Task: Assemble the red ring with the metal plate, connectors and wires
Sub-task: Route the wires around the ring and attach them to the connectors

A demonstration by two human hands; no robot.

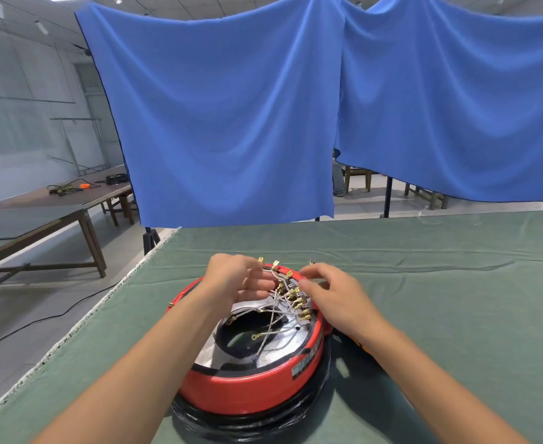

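We see the red ring (251,389) on the green tabletop (440,283) at six o'clock. Both hands, left (238,277) and right (334,296), curl over its brass connectors (299,302) at twelve o'clock; what they pinch, we cannot tell.

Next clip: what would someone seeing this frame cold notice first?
The red ring on the green-covered table draws the eye at bottom centre, a shiny metal plate inside it crossed by white wires ending in brass connectors. Both hands work at its far rim: the left hand has its fingers curled by the wires, the right hand at the connector row. Big blue curtains fill the background.
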